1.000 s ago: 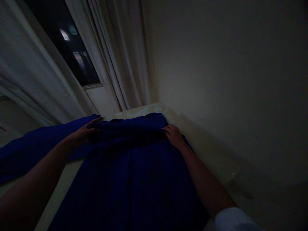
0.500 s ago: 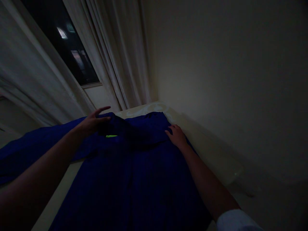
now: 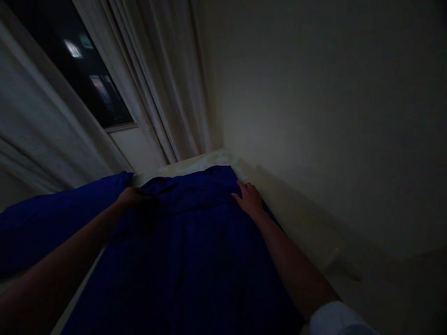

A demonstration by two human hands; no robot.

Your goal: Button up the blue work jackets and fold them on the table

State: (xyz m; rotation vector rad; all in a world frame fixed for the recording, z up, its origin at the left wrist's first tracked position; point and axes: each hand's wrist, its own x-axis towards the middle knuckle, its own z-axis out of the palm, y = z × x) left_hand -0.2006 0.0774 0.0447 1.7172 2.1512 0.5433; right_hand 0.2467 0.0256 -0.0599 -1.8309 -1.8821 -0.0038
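Observation:
A dark blue garment (image 3: 206, 251) is spread over a pale patterned mattress, with a folded, wrinkled band across its far end. At the left of that band my left hand (image 3: 132, 197) is closed on the cloth, its fingertips partly lost in shadow. My right hand (image 3: 249, 199) rests on the garment's far right edge, fingers apart and thumb stretched inward. To the left, beyond my left forearm, extends another stretch of blue cloth (image 3: 70, 209); whether it joins the garment is hidden.
The mattress (image 3: 307, 223) shows along the right side and far edge, close to a plain wall (image 3: 314, 116). Long pale curtains (image 3: 167, 83) hang behind it, beside a dark window (image 3: 101, 79). The room is dim.
My left hand has come down with the far left part of the garment, which now lies flatter. A bright green patch there is covered. My right hand stays at the right edge.

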